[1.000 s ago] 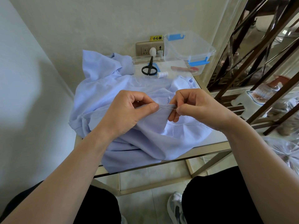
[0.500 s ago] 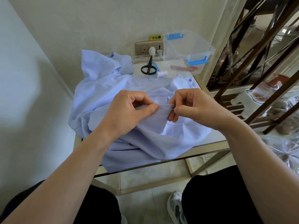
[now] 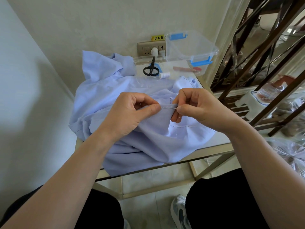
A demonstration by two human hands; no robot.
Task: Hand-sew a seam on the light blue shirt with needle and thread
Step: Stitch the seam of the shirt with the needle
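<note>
One light blue shirt lay heaped on the glass-topped table, its near edge hanging over the front rim. Two bare hands worked at its centre, close together but not touching. The left hand pinched a raised fold of the cloth between thumb and forefinger. The right hand pinched one needle, which lay level between the two hands, against the fold. Behind the shirt were one pair of black scissors, one spool of white thread and one clear plastic box with two blue latches.
</note>
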